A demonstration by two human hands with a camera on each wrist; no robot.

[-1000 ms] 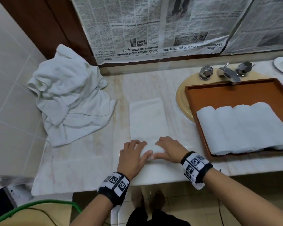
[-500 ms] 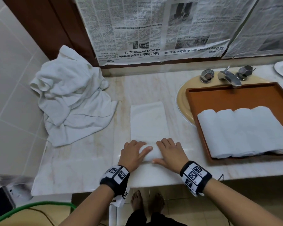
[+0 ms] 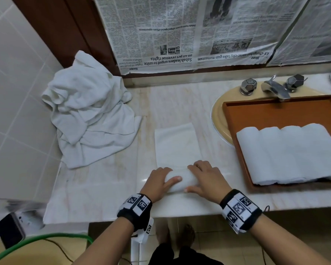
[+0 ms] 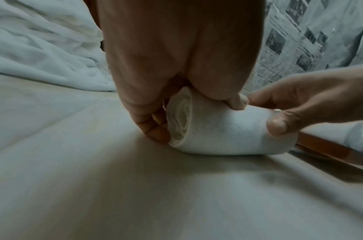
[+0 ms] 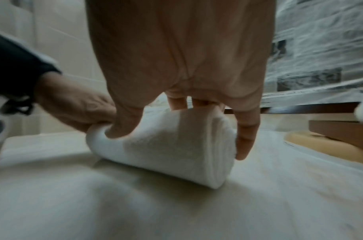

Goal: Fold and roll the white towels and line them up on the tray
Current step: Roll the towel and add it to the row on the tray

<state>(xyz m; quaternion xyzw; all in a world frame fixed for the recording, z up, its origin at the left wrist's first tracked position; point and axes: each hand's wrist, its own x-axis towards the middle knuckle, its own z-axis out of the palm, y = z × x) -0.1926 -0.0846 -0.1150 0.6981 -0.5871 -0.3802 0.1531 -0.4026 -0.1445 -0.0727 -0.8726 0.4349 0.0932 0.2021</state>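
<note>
A folded white towel (image 3: 177, 142) lies as a strip on the marble counter, its near end wound into a roll (image 3: 182, 179). My left hand (image 3: 161, 181) grips the roll's left end (image 4: 180, 123), thumb laid across the top. My right hand (image 3: 204, 178) grips the right end (image 5: 221, 146), fingers curled over it and thumb on the near side. At the right stands a brown tray (image 3: 275, 109) with several rolled white towels (image 3: 289, 152) side by side. A heap of loose white towels (image 3: 88, 119) sits at the back left.
The tray rests over a beige sink (image 3: 218, 119) with a chrome tap (image 3: 275, 88). Newspaper (image 3: 189, 31) covers the wall behind. The counter's front edge runs just under my wrists. A tiled wall (image 3: 11, 92) closes the left side.
The roll has grown and moved away from me along the strip, so less flat towel shows beyond my hands. Both hands have kept hold of its ends.
</note>
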